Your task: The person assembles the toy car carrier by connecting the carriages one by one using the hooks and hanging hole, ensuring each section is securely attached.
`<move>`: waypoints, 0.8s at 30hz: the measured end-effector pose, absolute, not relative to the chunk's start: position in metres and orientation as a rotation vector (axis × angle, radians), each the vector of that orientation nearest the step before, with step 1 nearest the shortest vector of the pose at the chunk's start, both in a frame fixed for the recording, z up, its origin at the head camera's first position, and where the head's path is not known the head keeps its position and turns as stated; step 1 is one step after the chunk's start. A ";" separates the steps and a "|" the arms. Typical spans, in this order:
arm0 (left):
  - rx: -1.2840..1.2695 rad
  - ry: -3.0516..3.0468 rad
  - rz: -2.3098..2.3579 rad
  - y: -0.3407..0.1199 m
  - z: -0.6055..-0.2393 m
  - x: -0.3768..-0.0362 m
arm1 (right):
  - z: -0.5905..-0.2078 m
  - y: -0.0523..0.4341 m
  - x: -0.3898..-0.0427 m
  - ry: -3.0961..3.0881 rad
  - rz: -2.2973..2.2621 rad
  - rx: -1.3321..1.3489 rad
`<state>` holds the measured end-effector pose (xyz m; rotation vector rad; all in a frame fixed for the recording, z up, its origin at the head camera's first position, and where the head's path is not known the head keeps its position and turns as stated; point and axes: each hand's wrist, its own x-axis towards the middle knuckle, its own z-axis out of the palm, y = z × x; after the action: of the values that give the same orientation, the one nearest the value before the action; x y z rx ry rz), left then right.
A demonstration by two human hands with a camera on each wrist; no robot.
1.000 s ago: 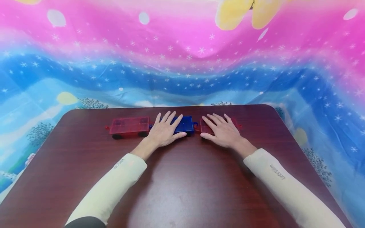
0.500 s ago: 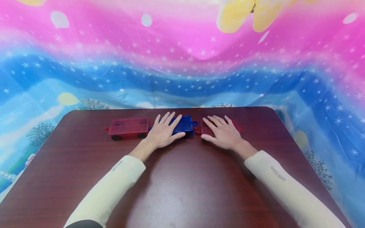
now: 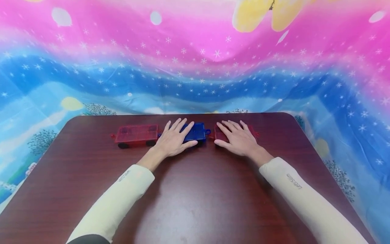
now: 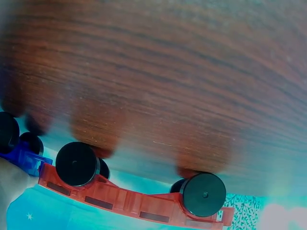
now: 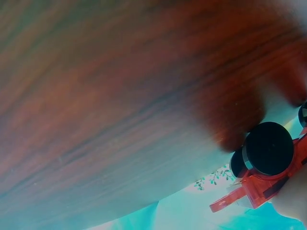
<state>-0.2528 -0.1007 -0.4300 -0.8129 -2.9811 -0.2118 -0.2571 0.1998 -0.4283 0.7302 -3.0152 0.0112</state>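
In the head view my left hand (image 3: pixel 172 139) lies with straight, spread fingers on top of a translucent blue toy car base (image 3: pixel 196 132). A red toy car base (image 3: pixel 137 134) with black wheels adjoins it on the left; the left wrist view shows the red base's end (image 4: pixel 129 201) meeting the blue one's coupling (image 4: pixel 36 165). My right hand (image 3: pixel 237 139) rests flat, fingers spread, over another red car base (image 3: pixel 218 134), mostly covered by that hand. Between the blue base's ring and this red base's hook, I cannot tell whether they are linked.
The three bases stand in a row near the far edge of a dark brown wooden table (image 3: pixel 182 196). Behind and around it hangs a pink and blue patterned cloth (image 3: pixel 195 67). At the right base's outer end a red hook (image 5: pixel 228 199) sticks out.
My left hand and the blue and left red bases have shifted very slightly to the left. The right hand stays almost in place over its red base.
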 end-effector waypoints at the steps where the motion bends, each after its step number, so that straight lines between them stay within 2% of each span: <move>1: -0.812 -2.979 -0.213 -0.101 -0.430 -0.253 | -0.428 0.200 -0.257 -3.017 0.010 0.729; 24: -0.813 -2.980 -0.217 -0.104 -0.433 -0.255 | -0.427 0.200 -0.265 -3.027 0.000 0.743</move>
<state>-0.2548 -0.1036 -0.4330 -0.8134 -2.9798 -0.2166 -0.2650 0.1999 -0.4265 0.7433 -3.0265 -0.0001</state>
